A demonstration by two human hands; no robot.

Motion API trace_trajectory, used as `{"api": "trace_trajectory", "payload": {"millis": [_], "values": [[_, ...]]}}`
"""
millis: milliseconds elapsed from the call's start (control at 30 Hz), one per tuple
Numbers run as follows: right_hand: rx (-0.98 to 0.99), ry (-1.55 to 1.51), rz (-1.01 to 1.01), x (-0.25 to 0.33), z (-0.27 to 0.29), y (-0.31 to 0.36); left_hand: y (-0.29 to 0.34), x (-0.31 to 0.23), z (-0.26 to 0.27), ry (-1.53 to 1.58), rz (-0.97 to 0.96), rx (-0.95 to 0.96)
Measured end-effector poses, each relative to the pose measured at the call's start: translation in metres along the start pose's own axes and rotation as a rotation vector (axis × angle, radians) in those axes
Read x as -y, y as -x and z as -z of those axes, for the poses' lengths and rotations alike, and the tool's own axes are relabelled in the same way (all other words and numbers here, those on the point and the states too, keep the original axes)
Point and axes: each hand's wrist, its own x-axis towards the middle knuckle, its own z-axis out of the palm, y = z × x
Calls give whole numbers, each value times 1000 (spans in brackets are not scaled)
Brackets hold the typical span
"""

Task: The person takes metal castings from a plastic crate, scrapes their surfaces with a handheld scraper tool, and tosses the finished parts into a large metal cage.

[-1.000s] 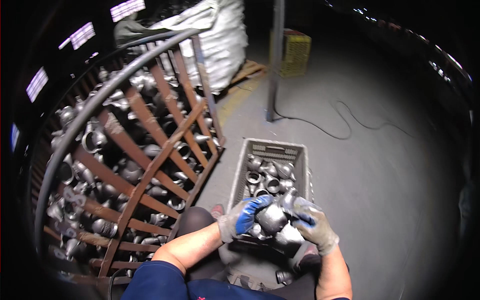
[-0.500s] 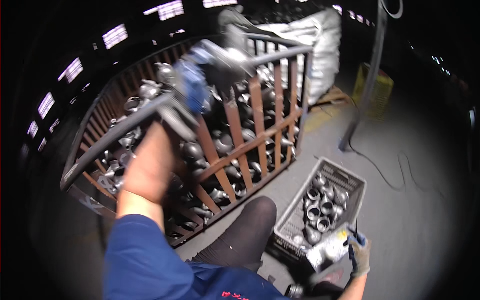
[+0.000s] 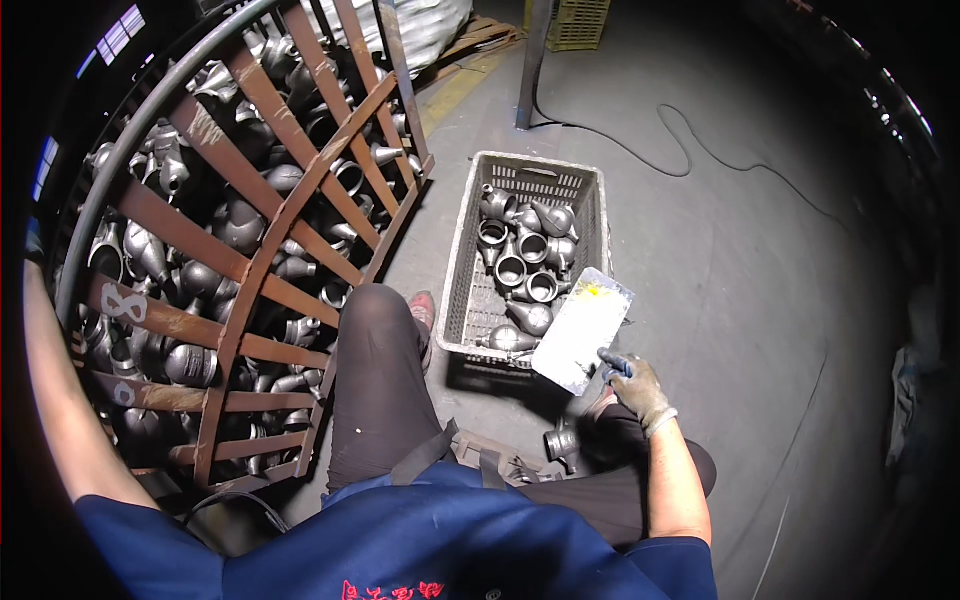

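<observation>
We are seated between a rusty steel cage bin (image 3: 250,270) on our left, heaped with grey cast pipe fittings (image 3: 215,225), and a grey plastic crate (image 3: 590,200) on the floor just ahead to the right, partly filled with the same fittings (image 3: 525,265).

Our gloved right hand (image 3: 635,385) is closed on the near end of a flat whitish rectangular piece with a yellow smear (image 3: 582,330), holding it tilted over the crate's near right corner. Whether it is a card, a pad or a plastic-wrapped block we cannot make out.

Our left arm (image 3: 50,400) runs up the far left edge toward the cage's rim; the hand itself is lost in the dark margin, so we cannot tell whether it grips anything.

We judge the step in hand to be a reach back to the cage while the right hand keeps the flat piece beside the crate. The next move would call for picking one fitting out of a tangled heap.

One loose fitting (image 3: 562,442) lies on the floor near our right knee. The crate's near wall is hidden behind our leg (image 3: 385,390).
</observation>
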Motion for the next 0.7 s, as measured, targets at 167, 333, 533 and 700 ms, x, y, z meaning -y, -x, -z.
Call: {"api": "trace_trajectory", "payload": {"millis": [167, 333, 533, 700], "values": [[139, 45, -228, 1, -5, 8, 31, -80, -16, 305, -245, -42], [91, -11, -302, -11, -25, 4, 137, -144, -80, 691, -252, 470], [80, -13, -255, -27, -41, 0, 275, -157, -166, 958, 353, 1156], [78, 6, -230, -20, -39, 0, 323, -135, -185, 932, 447, 1240]]}}
